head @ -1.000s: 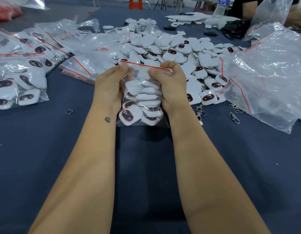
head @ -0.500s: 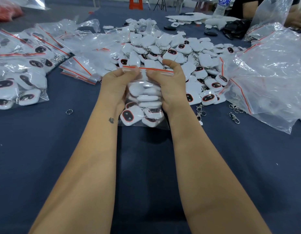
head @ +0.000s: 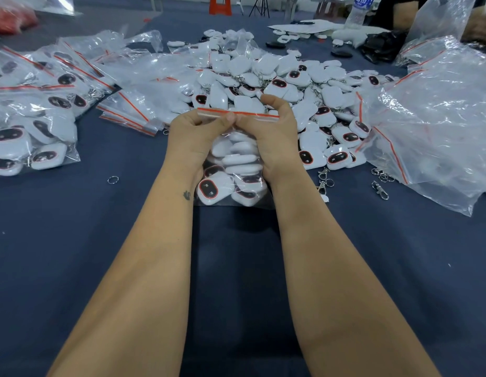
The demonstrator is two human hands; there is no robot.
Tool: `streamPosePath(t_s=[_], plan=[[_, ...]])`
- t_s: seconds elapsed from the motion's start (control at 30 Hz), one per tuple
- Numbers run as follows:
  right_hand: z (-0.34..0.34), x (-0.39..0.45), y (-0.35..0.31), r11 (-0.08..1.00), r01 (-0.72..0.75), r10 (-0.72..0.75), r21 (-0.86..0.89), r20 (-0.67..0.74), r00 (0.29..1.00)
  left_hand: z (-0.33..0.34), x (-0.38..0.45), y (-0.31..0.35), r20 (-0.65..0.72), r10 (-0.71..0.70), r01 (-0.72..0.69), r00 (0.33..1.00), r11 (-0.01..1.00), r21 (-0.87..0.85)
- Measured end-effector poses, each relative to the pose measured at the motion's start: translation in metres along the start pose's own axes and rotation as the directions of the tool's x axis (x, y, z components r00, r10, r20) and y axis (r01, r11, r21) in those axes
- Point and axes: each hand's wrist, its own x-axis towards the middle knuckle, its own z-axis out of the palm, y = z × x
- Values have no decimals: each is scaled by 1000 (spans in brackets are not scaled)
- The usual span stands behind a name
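A clear zip bag (head: 233,175) with a red seal strip along its top stands upright on the dark blue table (head: 73,254), filled with several white keychain devices. My left hand (head: 192,134) and my right hand (head: 269,131) both pinch the red strip at the bag's mouth, fingertips meeting near its middle. The bag's bottom rests on the cloth between my wrists.
A big heap of loose white devices (head: 277,85) lies just behind the bag. Filled zip bags (head: 32,123) lie at the left, empty bags (head: 135,85) behind them, and large crumpled plastic bags (head: 432,118) at the right. Loose clasps (head: 379,189) and a ring (head: 112,179) sit on the cloth.
My hands have slid together along the red strip, from its two ends to the middle. The bag has sunk slightly lower on the table.
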Motion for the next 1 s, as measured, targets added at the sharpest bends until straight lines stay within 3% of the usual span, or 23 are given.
streamPosePath(t_s=[0.13,0.27,0.43,0.63,0.8,1.0], plan=[[-1,1,0,997,18,-19,-69,-25,1000,0,0,1,2,-52,52,999,999,3],[0,1,3,990,82,-84,-116,-10,996,2,0,-2,-54,-9,15,998,994,106],[-1,4,3,998,-5,7,-61,32,999,3,0,-2,-84,25,-14,996,991,131],[-4,7,7,999,1,-1,-41,5,1000,3,2,-1,-110,0,12,994,994,107],[-2,12,8,997,-38,36,-65,-34,999,2,5,-5,-155,66,-25,986,967,254],[-1,9,9,994,43,-50,-99,-65,997,1,2,0,-164,11,18,986,985,173]])
